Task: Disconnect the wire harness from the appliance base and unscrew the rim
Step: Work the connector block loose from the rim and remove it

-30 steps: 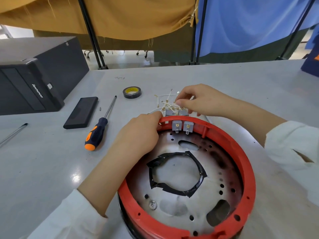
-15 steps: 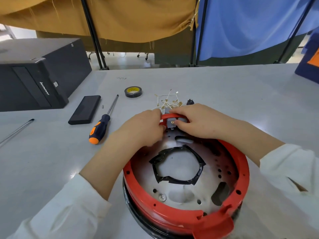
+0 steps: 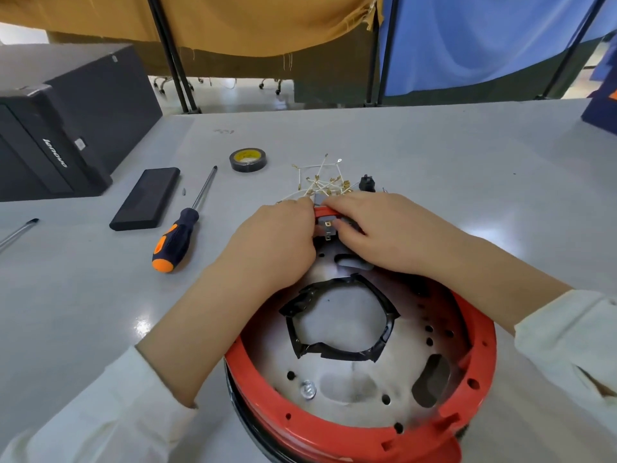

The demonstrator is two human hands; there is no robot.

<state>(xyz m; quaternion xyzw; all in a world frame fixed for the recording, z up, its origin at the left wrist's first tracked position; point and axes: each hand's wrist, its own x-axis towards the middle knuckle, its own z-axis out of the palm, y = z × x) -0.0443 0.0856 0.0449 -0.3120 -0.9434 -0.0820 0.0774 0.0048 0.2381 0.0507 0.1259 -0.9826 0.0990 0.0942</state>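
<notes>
The appliance base lies upside down before me, with a red rim [image 3: 480, 359] around a metal plate [image 3: 347, 382] that has a black taped ring [image 3: 337, 322] in its middle. At the rim's far edge sits a grey connector block [image 3: 329, 228]. Behind it lies the wire harness [image 3: 320, 182], thin white wires with brass terminals, fanned out on the table. My left hand [image 3: 277, 235] pinches the rim and wires at the block's left. My right hand [image 3: 377, 228] covers the block's right side, fingers pressed on it. What lies under the fingers is hidden.
An orange-and-black screwdriver [image 3: 180, 235] lies left of the base, beside a flat black slab [image 3: 147, 198]. A roll of black tape [image 3: 248, 159] sits farther back, a small black part [image 3: 366, 183] by the wires. A black computer case [image 3: 63, 128] stands at far left.
My right hand came down from the wire ends onto the connector block at the rim. The left hand stayed at the block's left. The view has tilted and drawn closer.
</notes>
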